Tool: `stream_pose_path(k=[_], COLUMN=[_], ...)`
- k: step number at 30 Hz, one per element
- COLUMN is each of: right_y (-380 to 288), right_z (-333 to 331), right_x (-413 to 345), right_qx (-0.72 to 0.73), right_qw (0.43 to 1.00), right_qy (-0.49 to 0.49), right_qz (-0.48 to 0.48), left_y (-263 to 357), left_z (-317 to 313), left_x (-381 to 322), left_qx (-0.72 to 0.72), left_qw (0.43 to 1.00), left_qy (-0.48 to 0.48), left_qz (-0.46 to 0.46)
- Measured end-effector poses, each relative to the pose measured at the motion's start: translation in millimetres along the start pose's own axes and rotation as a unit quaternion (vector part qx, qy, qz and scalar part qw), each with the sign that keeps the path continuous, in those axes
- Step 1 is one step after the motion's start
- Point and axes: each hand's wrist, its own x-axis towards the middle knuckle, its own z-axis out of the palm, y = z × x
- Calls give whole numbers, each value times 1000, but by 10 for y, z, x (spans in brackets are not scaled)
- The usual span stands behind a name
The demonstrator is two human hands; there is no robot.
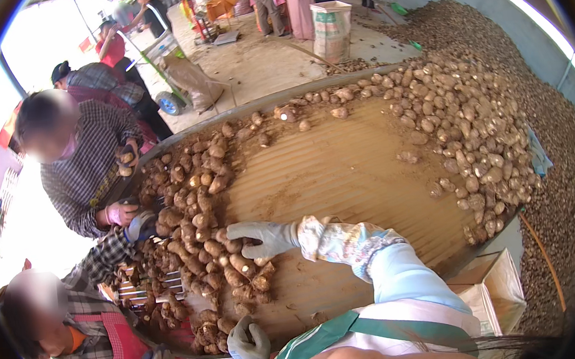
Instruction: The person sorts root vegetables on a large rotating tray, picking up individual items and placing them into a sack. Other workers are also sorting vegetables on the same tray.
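Brown taro corms point(214, 247), some with pale cut ends, lie heaped at the left of a long ribbed table point(328, 176). My right hand point(264, 238), in a grey glove, reaches over the right side of this heap. Its thumb and fingers are apart beside the corms, with nothing seen between them. Near the table's front edge, my left hand point(249, 343), also gloved, is curled next to a small cluster of corms point(208, 331). Whether anything lies inside its fingers is hidden.
Two co-workers point(96, 160) stand along the left side; one's gloved hand point(141, 226) touches the heap by a metal grate point(168, 287). Smaller corms point(472, 127) cover the table's right end. A large mound point(547, 157) lies beyond; an open sack point(497, 289) stands below.
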Motion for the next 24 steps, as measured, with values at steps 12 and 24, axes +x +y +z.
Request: stream_pose_path(k=[12,24], right_y=[-598,-151], right_z=[-2372,-1973], right_x=[-5696,-6900], right_qx=[-589,-213], right_qw=[406,507], right_qy=[637,775], right_qz=[288,312], left_y=[-66,-18], left_z=[400,538], left_x=[-26,54], left_qx=[54,91], left_qw=[998,995], left_qy=[-11,-45], left_qz=[0,-23])
